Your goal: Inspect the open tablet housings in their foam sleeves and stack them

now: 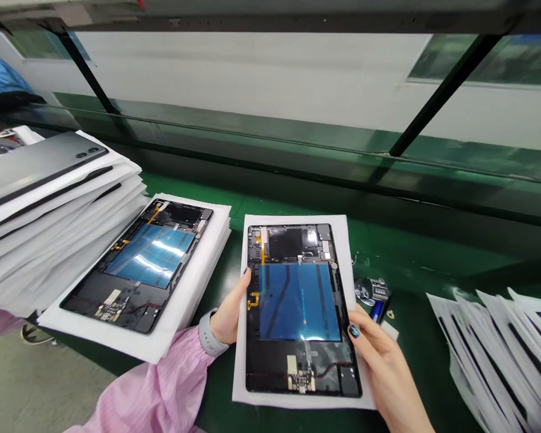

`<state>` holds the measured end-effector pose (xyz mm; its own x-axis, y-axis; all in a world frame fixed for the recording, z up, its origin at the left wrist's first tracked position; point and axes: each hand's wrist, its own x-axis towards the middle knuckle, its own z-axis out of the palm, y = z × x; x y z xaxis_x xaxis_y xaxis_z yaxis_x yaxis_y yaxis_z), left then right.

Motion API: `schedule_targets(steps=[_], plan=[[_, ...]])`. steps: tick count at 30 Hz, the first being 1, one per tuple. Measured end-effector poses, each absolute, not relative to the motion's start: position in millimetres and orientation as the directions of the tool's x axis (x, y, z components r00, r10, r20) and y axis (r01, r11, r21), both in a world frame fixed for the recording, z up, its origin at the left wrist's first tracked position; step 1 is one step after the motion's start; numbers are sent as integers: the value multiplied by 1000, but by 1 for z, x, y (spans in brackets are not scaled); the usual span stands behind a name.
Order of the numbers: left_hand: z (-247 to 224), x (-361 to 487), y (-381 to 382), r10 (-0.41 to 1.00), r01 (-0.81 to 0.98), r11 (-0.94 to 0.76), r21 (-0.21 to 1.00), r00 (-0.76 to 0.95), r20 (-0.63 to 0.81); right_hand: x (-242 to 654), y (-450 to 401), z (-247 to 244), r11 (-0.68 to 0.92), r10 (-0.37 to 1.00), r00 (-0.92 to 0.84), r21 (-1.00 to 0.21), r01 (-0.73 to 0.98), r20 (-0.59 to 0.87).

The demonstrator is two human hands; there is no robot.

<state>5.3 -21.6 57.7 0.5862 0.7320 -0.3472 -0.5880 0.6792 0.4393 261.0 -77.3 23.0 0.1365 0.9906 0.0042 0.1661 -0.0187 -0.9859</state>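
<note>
Carefully: open-backed tablet [303, 310] on white foam sheet [297, 402], mid-frame, pinched at side edges. Left hand [228, 316] thumb pressed on edge; right hand [388, 361] curled round opposite edge. Thumb slip could snag orange flex cable [262, 255]; sheet could slide. Second tablet [137, 267] just left, tight; blue-and-metal item [374, 297] just right.

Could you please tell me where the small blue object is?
In the head view, the small blue object lies on the green mat, just beyond the right hand, beside a metal part.

Tablet stack [40, 174] cut off leftward
</note>
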Motion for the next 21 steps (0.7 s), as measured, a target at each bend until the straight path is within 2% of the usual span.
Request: schedule_targets(steps=[2,6,9,13,17,21], plan=[[58,5,-22,730,-585,681,440,590,-345,259,-78,27,-51,991,127,-991,126,-35],[58,5,-22,730,-574,682,452,573,-374,254,-78,36,-194,981,-4,-970,-150,-195],[57,7,-22,736,-572,674,467,568,-368,252,-76,40,-259,962,9,-921,-289,-273],[56,8,-22,731,-564,678,471,586,-351,253,-74,40,-369,915,35,-867,-335,-403],[54,8,-23,726,-560,679,475,607,-322,257,-77,37,-539,809,56,-777,-324,-585],[51,8,-25,704,-518,685,512,650,-285,258,-79,34,-601,748,134,-749,-278,-650]])
